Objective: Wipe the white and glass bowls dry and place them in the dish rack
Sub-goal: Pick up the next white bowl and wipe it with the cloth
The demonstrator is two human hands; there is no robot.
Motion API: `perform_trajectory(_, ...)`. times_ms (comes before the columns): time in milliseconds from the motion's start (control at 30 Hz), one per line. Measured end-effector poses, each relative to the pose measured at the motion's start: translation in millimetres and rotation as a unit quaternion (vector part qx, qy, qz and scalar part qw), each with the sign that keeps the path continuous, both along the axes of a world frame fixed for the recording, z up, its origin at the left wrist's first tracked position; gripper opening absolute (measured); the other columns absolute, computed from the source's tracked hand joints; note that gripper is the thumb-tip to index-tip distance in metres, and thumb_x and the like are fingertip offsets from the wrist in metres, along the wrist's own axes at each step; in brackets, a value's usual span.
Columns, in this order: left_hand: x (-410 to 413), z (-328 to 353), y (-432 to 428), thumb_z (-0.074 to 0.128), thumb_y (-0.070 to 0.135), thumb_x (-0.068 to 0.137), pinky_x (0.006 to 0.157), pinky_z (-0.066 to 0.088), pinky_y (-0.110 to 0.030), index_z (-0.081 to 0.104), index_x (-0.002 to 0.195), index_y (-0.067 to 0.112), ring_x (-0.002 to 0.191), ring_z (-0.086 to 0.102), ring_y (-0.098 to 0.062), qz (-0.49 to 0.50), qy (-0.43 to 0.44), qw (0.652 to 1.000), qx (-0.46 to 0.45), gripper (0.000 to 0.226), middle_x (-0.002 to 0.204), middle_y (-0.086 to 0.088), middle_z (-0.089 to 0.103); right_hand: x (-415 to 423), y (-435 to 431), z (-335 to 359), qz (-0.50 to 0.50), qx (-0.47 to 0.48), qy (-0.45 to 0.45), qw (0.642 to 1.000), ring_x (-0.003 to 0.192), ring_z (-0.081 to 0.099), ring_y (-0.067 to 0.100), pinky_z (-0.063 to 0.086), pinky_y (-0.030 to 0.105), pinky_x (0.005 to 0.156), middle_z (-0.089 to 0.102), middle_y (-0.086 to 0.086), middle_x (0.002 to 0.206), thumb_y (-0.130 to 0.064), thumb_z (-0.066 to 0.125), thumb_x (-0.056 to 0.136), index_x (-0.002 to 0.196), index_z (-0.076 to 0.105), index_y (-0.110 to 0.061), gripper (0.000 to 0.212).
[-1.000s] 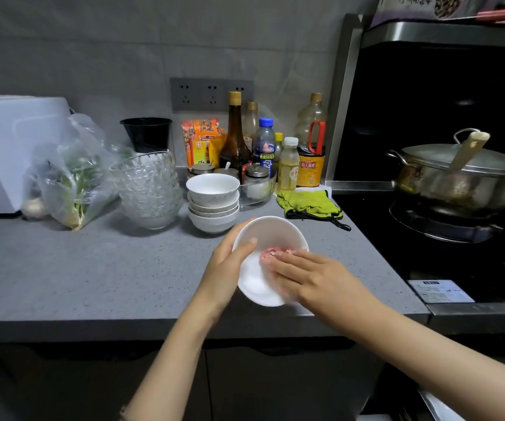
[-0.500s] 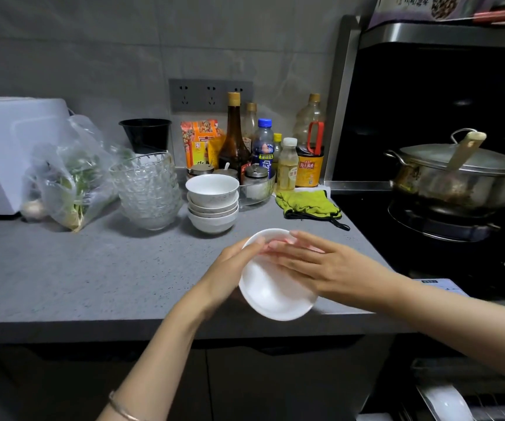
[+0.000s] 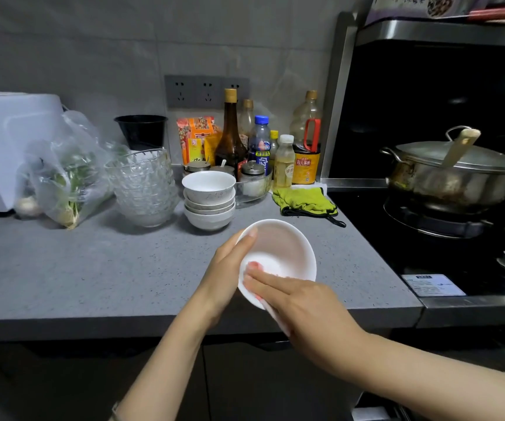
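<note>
A white bowl (image 3: pixel 287 247) is tilted toward me above the counter's front edge. My left hand (image 3: pixel 227 268) grips its left rim, thumb over the edge. My right hand (image 3: pixel 300 302) lies across the bowl's lower inside with straight fingers, pressing a small pink-and-white cloth (image 3: pixel 255 266) against it. Behind stands a stack of white bowls (image 3: pixel 208 199), and left of that a stack of glass bowls (image 3: pixel 145 186). No dish rack is in view.
Bottles and jars (image 3: pixel 260 147) line the back wall. A green cloth (image 3: pixel 303 200) lies near the stove. A lidded steel pot (image 3: pixel 455 171) sits on the black hob at right. A plastic bag of greens (image 3: pixel 62 177) and a white appliance (image 3: pixel 2 147) stand at left.
The bowl has turned from showing its underside back to showing its inside. My right hand moved from the bowl's upper rim down into its lower inside with the cloth.
</note>
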State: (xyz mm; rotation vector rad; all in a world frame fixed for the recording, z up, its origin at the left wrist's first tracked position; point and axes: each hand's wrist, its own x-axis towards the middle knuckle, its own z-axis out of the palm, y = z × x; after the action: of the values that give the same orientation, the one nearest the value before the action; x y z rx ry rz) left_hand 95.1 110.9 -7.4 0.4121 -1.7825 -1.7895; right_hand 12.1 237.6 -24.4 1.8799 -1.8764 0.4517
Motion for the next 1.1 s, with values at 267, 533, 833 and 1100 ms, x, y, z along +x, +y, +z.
perform_trajectory(267,0,-1,1,0.040,0.032,0.099,0.080,0.053,-0.017,0.062,0.121,0.014,0.102,0.067,-0.013,0.050,0.046,0.997,0.041,0.035,0.110,-0.002,0.072,-12,-20,11,-0.121,0.046,0.139,0.982,0.101,0.069,0.023,0.054,0.032,0.085,0.069,0.014,0.114,-0.033,0.067,0.071,0.106,0.073,-0.002,0.047)
perform_trajectory(533,2,-1,4,0.042,0.037,0.098,0.092,0.051,-0.028,0.064,0.117,0.011,0.105,0.067,-0.017,0.050,0.041,0.995,0.075,0.039,0.109,-0.008,0.072,-7,-21,13,0.036,-0.029,0.084,0.995,0.106,0.067,0.024,0.054,0.034,0.083,0.065,0.010,0.125,-0.010,0.057,0.077,0.117,0.067,-0.006,0.041)
perform_trajectory(833,4,-3,2,0.044,0.050,0.090,0.086,0.053,-0.031,0.061,0.123,0.020,0.105,0.067,-0.017,0.055,0.047,0.996,0.060,0.048,0.113,-0.003,0.071,-5,-23,17,-0.101,0.022,0.168,0.980,0.054,0.065,0.016,0.031,0.023,0.038,0.073,0.003,0.086,-0.016,0.040,0.072,0.074,0.072,-0.015,0.032)
perform_trajectory(1100,0,-3,-4,0.010,0.071,0.084,0.071,0.060,-0.039,0.056,0.129,0.028,0.091,0.070,-0.021,0.022,-0.014,0.999,0.038,0.077,0.115,-0.008,0.067,-5,-9,51,0.058,-0.043,-0.433,0.898,0.049,0.050,0.002,0.037,0.017,0.052,0.058,-0.007,0.054,-0.022,0.067,0.089,0.070,0.063,-0.016,0.020)
